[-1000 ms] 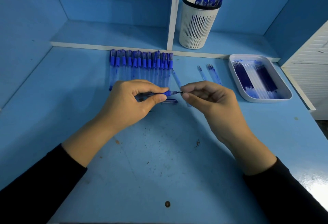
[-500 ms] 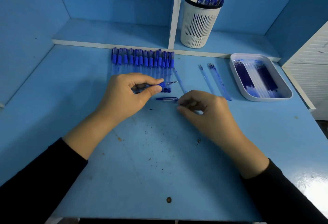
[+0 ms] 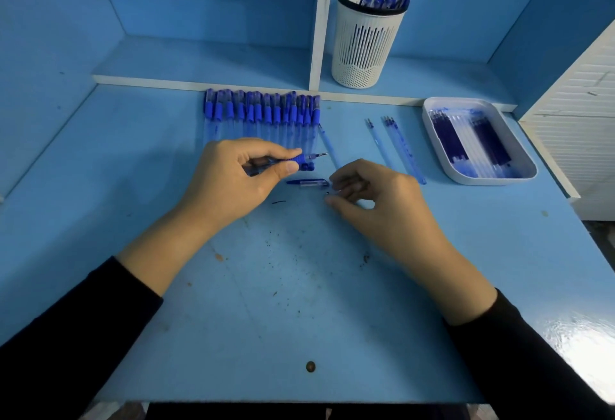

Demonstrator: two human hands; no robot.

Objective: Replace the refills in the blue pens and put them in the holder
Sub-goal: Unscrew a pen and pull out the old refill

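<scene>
My left hand [image 3: 233,180] grips a blue pen [image 3: 301,161] level above the table, its bare tip pointing right. A loose blue pen cap [image 3: 307,182] lies on the table just below it. My right hand [image 3: 379,196] is low over the table with its fingers curled, and the fingertips are at the cap's right end. Blur hides whether they pinch it. A row of several capped blue pens [image 3: 263,110] lies against the shelf edge. The white slotted holder [image 3: 364,43] stands on the shelf and has several pens in it.
A white tray [image 3: 525,166] of refills sits at the right. Loose refills [image 3: 401,143] lie between it and the pen row, one more refill [image 3: 327,143] by the row's right end. A white shelf divider [image 3: 317,20] stands left of the holder.
My right hand left the pen's tip and dropped to the table by the loose cap. My left hand drew the pen slightly left and away from me.
</scene>
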